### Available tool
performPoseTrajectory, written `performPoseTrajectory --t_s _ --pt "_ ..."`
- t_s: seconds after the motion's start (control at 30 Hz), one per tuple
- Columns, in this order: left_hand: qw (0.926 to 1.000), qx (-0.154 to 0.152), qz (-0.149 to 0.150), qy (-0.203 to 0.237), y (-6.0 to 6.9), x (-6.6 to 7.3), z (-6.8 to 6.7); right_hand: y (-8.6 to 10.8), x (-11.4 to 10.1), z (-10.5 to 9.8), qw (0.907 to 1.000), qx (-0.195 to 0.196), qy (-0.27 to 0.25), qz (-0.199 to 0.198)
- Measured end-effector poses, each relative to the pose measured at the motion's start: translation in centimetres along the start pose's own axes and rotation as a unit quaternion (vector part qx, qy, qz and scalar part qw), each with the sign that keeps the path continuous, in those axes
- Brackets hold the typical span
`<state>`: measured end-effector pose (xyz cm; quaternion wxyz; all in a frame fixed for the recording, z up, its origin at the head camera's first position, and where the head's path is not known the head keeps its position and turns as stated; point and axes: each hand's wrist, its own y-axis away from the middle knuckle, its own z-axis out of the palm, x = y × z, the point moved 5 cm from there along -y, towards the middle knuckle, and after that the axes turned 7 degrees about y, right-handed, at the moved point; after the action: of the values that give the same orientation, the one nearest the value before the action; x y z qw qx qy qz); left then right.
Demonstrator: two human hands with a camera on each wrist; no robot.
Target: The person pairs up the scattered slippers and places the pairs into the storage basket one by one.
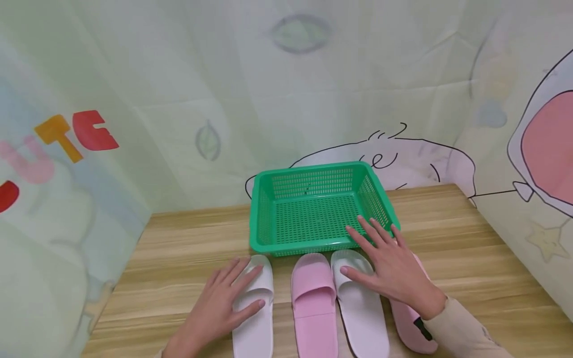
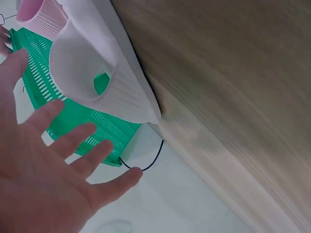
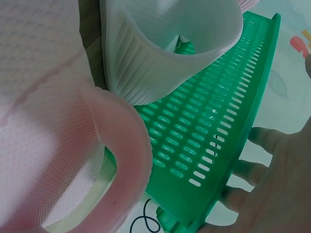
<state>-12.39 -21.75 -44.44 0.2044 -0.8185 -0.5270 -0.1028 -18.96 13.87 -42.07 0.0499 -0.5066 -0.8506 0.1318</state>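
Four slippers would be several: a white slipper [image 1: 257, 318] lies at the left, then a pink slipper [image 1: 315, 308], a second white slipper [image 1: 363, 318] and a second pink slipper [image 1: 407, 323], partly hidden by the right hand and sleeve. My left hand [image 1: 219, 298] hovers over the left white slipper with fingers spread. In the left wrist view that white slipper [image 2: 73, 68] is beyond the fingertips. My right hand [image 1: 389, 263] spreads its fingers above the right-hand slippers, near the basket's front corner. Neither hand holds anything.
A green plastic basket [image 1: 257, 219] with slotted walls stands behind the slippers, nothing inside it. The wooden table [image 1: 188, 238] ends at a printed cloth backdrop [image 1: 179, 99] behind and at both sides.
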Motion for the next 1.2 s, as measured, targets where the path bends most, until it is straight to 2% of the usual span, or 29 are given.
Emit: performPoseTrajectory --t_s 0.13,0.27,0.37,0.67,0.97,1.2 --pt "0.9994 -0.011 0.026 0.019 0.08 0.25 0.16 0.07 -0.02 0.03 1.0000 0.000 0.004 0.000" --pt "0.9971 0.006 0.072 0.024 0.09 0.68 0.13 0.04 -0.07 0.06 1.0000 -0.001 0.002 0.000" --pt "0.9958 0.015 0.087 0.022 0.10 0.75 0.14 -0.01 -0.12 0.05 1.0000 -0.003 -0.003 0.001" --pt "0.9961 0.002 0.079 0.039 -0.09 0.63 0.44 -0.19 -0.12 -0.15 0.9999 0.008 -0.009 -0.007" --pt "0.9942 0.026 0.103 0.020 0.39 0.60 0.15 -0.49 -0.31 -0.31 0.9996 0.001 -0.009 -0.026" --pt "0.9957 0.009 0.088 0.025 0.48 0.61 0.34 -0.10 -0.42 -0.09 0.9996 -0.005 0.004 -0.029"
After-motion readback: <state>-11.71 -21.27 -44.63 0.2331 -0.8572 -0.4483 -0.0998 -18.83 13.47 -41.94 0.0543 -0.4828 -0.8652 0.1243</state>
